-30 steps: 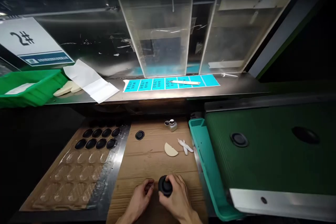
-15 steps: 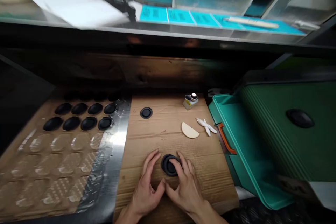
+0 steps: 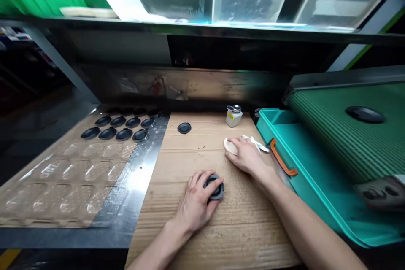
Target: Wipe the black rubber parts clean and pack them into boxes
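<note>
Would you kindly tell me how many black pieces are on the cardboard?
2 visible: the far black piece at the back left of the cardboard, and the near black piece under the left hand. The hand partly covers it, so others could be hidden.

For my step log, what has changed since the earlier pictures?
The right hand let go of the nearest black disc and moved forward and right, onto the pale pad. The left hand has taken hold of the disc. The bottle and plastic tray stayed.
</note>
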A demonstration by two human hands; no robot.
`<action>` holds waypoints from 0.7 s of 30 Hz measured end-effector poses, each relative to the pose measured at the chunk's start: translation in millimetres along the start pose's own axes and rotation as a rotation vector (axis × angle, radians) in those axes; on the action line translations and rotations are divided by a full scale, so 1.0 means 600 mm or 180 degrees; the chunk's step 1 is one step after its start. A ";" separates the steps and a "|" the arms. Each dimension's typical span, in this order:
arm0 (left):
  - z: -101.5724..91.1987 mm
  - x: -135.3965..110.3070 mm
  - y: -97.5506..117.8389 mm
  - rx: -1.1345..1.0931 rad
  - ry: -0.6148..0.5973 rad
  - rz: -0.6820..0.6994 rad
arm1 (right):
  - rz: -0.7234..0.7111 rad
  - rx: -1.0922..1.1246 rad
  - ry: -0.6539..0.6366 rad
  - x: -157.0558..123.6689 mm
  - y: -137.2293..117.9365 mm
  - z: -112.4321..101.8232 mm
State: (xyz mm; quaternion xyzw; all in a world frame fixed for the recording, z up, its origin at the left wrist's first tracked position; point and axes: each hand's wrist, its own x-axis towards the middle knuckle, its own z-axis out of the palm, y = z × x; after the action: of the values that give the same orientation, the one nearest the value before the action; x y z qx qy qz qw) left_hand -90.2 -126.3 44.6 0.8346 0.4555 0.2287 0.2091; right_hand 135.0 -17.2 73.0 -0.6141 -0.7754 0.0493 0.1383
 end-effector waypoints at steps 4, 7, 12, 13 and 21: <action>-0.015 0.002 0.005 -0.0162 -0.0193 -0.0008 | -0.0119 0.0183 -0.0090 0.016 0.000 0.018; -0.020 0.001 0.006 -0.0290 -0.0264 0.0005 | -0.0279 0.0358 0.0227 0.006 0.016 0.036; -0.016 -0.008 0.006 -0.0813 0.0218 -0.0108 | -0.0451 0.0518 0.0400 -0.004 0.032 0.054; -0.018 -0.007 0.007 -0.0972 0.0351 -0.0179 | -0.0444 0.0544 0.0438 -0.003 0.032 0.055; -0.039 0.132 -0.019 -0.3610 0.1106 -0.1401 | -0.0020 0.2521 0.1263 0.012 0.001 0.049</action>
State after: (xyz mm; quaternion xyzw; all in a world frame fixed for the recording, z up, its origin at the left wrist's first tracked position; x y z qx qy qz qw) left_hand -73.2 -49.8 72.5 0.4315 0.4518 0.5182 0.5841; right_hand 126.3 -7.3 46.1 -0.5090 -0.6570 0.2234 0.5093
